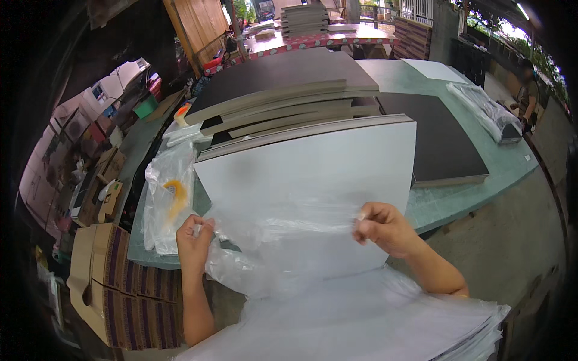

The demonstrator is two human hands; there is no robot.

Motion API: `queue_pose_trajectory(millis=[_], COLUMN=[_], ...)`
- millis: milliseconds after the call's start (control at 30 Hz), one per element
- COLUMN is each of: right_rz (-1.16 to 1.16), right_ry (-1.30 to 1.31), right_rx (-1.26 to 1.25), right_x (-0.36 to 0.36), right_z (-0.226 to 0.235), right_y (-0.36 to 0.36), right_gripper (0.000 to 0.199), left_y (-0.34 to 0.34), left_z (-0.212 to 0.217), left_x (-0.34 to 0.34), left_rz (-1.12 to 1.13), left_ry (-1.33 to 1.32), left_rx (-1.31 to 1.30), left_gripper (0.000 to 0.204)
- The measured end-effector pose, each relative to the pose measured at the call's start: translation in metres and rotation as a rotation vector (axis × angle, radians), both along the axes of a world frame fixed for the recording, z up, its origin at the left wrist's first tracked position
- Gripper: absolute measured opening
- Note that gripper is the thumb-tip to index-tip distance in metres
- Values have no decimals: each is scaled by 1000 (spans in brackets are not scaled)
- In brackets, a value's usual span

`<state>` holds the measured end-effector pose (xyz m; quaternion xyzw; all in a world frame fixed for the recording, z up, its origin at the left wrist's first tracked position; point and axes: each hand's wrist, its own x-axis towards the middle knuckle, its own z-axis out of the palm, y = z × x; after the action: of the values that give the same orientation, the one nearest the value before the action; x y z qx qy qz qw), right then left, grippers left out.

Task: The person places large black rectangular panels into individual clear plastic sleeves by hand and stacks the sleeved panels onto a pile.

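We log the left hand (194,242) and right hand (386,229) pinching clear film (292,227) stretched across mid-frame, the white panel (319,165) at centre standing bare above it; we judge covering barely begun, dark boards (283,72) at upper centre also appearing uncovered.

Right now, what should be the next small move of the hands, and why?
Perhaps raise the clear plastic slightly and evenly: the left hand and right hand seem to pinch it at two sides, while the upper front of the white board shows bare above it.
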<state>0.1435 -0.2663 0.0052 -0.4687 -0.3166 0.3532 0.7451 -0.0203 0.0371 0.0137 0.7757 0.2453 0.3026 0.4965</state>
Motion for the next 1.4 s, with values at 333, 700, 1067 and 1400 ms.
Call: queue_pose_trajectory(millis=[333, 700, 1067, 1400], right_rz=[150, -448, 286, -426], right_ry=[-319, -1007, -222, -764], right_rx=[112, 4, -6, -99], right_x=[-35, -30, -25, -17], right_z=[36, 61, 44, 43], right_y=[8, 16, 11, 18], right_gripper=[14, 69, 34, 35], left_y=[-122, -119, -116, -130], left_z=[44, 33, 22, 28], left_x=[9, 26, 27, 25], left_rz=[-568, -773, -701, -873], left_ry=[-341, -367, -111, 91], left_rx=[451, 415, 46, 261], left_gripper=[27, 21, 16, 21])
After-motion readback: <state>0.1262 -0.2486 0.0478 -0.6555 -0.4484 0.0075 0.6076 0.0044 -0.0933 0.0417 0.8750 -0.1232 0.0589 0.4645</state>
